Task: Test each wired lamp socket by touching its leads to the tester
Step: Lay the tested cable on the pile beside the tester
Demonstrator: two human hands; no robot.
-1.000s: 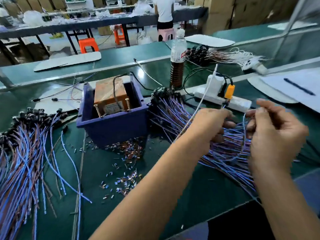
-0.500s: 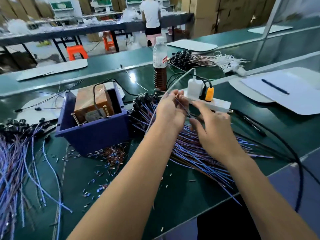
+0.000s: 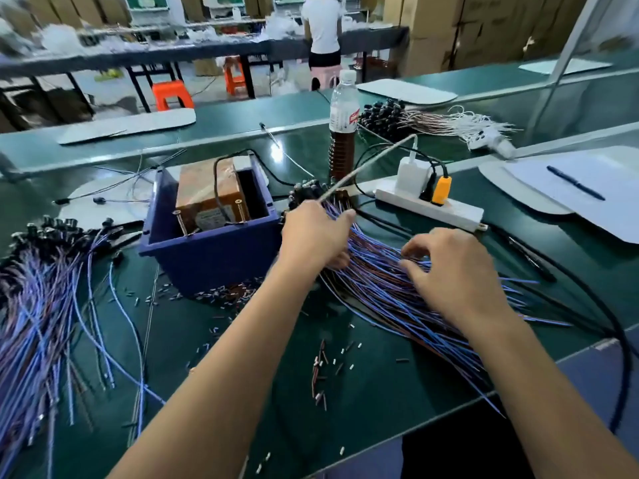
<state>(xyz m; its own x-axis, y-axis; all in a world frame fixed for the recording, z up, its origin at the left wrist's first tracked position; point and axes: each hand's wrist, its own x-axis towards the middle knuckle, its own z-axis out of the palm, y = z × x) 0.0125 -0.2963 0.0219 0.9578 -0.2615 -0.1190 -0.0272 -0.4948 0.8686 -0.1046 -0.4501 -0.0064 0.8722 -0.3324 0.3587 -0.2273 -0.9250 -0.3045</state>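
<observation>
A pile of wired lamp sockets (image 3: 387, 288) with blue and brown leads fans across the green table, their black sockets (image 3: 307, 191) bunched at the far end. My left hand (image 3: 314, 233) grips leads near the socket end, wires running between thumb and forefinger. My right hand (image 3: 453, 271) lies on the pile farther right, its curled fingers and thumb pinching at some leads. The tester (image 3: 207, 202), a brown transformer with two upright screws, sits in a blue bin (image 3: 211, 254) just left of my left hand.
A second heap of wired sockets (image 3: 45, 299) covers the table's left side. Behind the pile stand a bottle (image 3: 342, 133) and a white power strip (image 3: 428, 207) with plugs. Paper with a pen (image 3: 574, 183) lies far right. Stripped insulation bits (image 3: 325, 371) litter the table.
Both hands have come down from holding a wire up in the air onto the pile. The left hand moved left toward the socket end, and the right spread out to the right.
</observation>
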